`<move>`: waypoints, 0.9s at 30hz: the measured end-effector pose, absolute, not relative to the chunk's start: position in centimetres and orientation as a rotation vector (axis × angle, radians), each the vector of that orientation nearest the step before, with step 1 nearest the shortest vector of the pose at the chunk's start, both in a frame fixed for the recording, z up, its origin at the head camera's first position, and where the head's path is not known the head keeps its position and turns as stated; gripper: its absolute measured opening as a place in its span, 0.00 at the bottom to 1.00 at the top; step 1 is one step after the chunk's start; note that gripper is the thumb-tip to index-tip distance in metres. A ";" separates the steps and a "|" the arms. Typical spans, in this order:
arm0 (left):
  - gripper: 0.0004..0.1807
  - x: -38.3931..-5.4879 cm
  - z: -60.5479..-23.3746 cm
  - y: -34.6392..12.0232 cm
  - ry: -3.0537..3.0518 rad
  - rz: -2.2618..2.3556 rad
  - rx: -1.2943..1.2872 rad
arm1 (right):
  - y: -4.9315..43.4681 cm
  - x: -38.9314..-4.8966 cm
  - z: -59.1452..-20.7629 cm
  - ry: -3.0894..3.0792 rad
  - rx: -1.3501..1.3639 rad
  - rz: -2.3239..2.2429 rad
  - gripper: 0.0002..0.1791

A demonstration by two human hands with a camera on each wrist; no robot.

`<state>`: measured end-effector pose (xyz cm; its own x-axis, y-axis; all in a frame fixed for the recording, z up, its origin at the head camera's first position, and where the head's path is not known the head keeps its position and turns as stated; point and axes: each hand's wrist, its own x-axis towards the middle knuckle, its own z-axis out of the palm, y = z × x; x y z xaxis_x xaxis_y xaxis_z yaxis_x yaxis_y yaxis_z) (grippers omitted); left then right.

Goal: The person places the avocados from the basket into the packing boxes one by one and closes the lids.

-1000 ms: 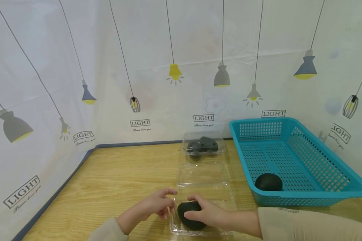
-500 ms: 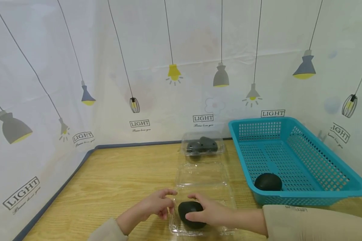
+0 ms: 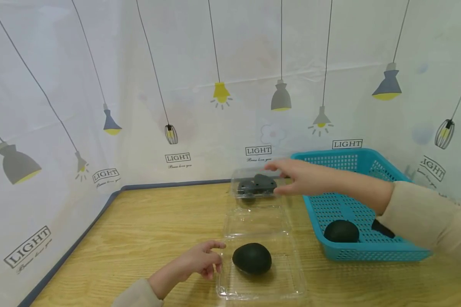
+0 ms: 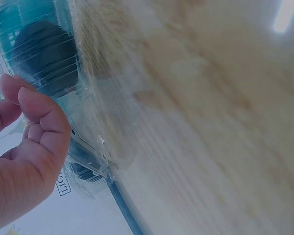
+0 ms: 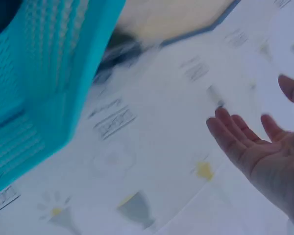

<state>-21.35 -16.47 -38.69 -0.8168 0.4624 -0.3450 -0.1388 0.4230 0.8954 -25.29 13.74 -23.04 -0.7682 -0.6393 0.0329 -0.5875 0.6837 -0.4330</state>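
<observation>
A dark egg-shaped fruit, like an avocado (image 3: pixel 252 259), lies in the near tray of an opened clear plastic clamshell box (image 3: pixel 259 290). My left hand (image 3: pixel 199 260) rests by the box's left edge, its fingers loosely bent. In the left wrist view my left hand (image 4: pixel 32 132) has its fingertips at the clear plastic wall, with nothing visibly pinched. My right hand (image 3: pixel 301 177) reaches over the right side of a second clear box (image 3: pixel 236 175) at the back, which holds dark fruits. Spread fingers of my right hand (image 5: pixel 264 152) hold nothing in the right wrist view.
To the right stands a teal perforated basket (image 3: pixel 309 213), partly behind my right arm. One dark fruit (image 3: pixel 342 231) lies in its near left corner. A printed white sheet (image 3: pixel 199 128) stands along the back of the wooden table (image 3: pixel 157 213).
My right hand has released the avocado-like fruit in the near tray and moved up and away to the back box. The fruit now sits slightly farther back. My left hand has stayed put.
</observation>
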 end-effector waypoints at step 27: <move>0.28 -21.3 -38.9 -16.6 2.135 1.416 0.271 | 21.3 -33.3 -32.4 1.943 -0.180 -0.082 0.34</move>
<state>-21.34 -16.57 -38.90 -0.8240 0.4552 -0.3374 -0.1338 0.4222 0.8966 -33.27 21.32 -32.39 -0.3618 -0.1649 -0.9176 -0.0873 0.9859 -0.1428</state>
